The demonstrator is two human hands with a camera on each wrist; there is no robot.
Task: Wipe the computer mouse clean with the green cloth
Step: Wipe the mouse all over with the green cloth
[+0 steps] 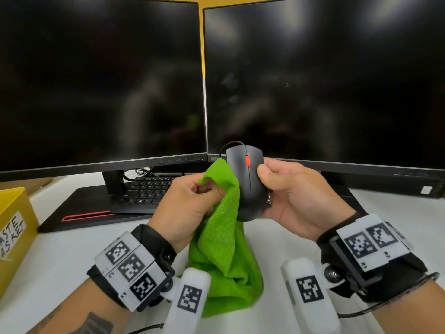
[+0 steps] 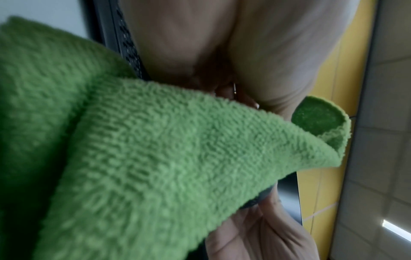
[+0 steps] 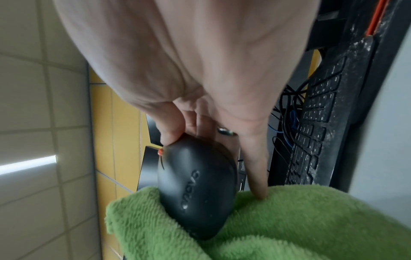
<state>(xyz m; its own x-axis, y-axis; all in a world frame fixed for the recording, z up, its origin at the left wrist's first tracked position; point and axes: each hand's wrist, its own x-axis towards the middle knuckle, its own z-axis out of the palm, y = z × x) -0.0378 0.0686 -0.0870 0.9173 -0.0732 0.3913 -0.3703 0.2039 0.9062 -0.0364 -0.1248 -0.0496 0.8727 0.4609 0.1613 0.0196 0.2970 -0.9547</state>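
Observation:
A black wired mouse (image 1: 245,182) with a red scroll wheel is lifted above the desk, and my right hand (image 1: 286,196) grips it from the right, thumb on its top. The green cloth (image 1: 221,237) hangs from my left hand (image 1: 190,201), whose curled fingers pinch its upper part against the mouse's left side. In the right wrist view the mouse (image 3: 195,186) sits against the cloth (image 3: 278,227), with one finger of my right hand touching the fabric. The left wrist view is mostly filled by the cloth (image 2: 155,158), and the mouse is hidden there.
Two dark monitors (image 1: 101,80) (image 1: 325,80) stand close behind the hands. A black keyboard (image 1: 144,191) lies on the left monitor's base. A yellow waste basket (image 1: 12,227) sits at the left edge of the white desk (image 1: 72,256). The mouse cable (image 1: 231,143) loops up behind the mouse.

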